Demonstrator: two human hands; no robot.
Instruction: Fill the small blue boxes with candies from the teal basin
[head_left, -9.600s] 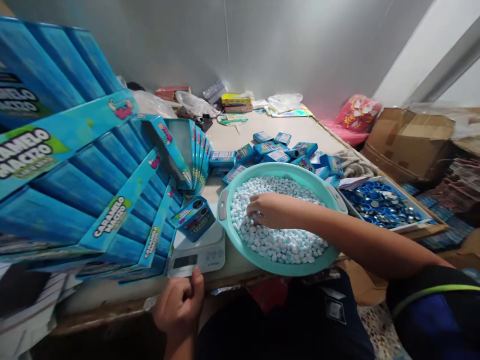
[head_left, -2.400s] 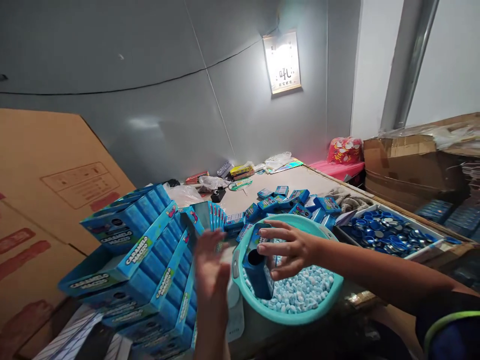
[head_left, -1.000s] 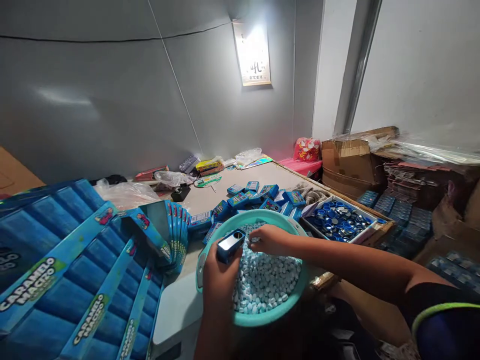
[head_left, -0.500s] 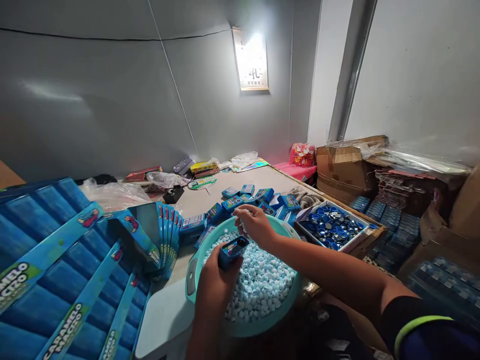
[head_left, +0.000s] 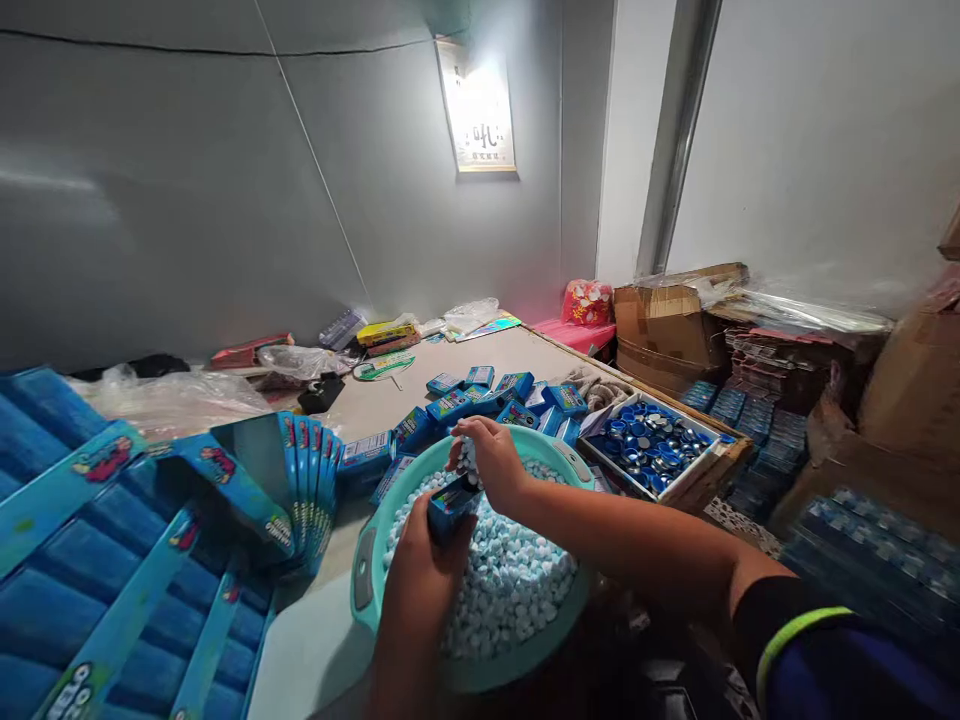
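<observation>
A teal basin [head_left: 361, 590] full of small white and pale blue candies [head_left: 510, 590] sits at the table's near edge. My left hand [head_left: 424, 575] is closed around a small blue candy box [head_left: 452, 500], held open-end up over the basin. My right hand [head_left: 491, 462] hovers right at the box's mouth, fingers cupped around a handful of candies.
Stacked blue "Caramelo Macro" display cartons [head_left: 112, 560] fill the left. A white scale [head_left: 307, 650] lies left of the basin. Several small blue boxes [head_left: 480, 395] lie behind it. A tray of blue and silver caps [head_left: 652, 450] stands to the right, cardboard boxes [head_left: 667, 320] beyond.
My right hand scooped candies from the basin and rose to the box's mouth. My left hand kept the box over the basin. The view swung slightly left.
</observation>
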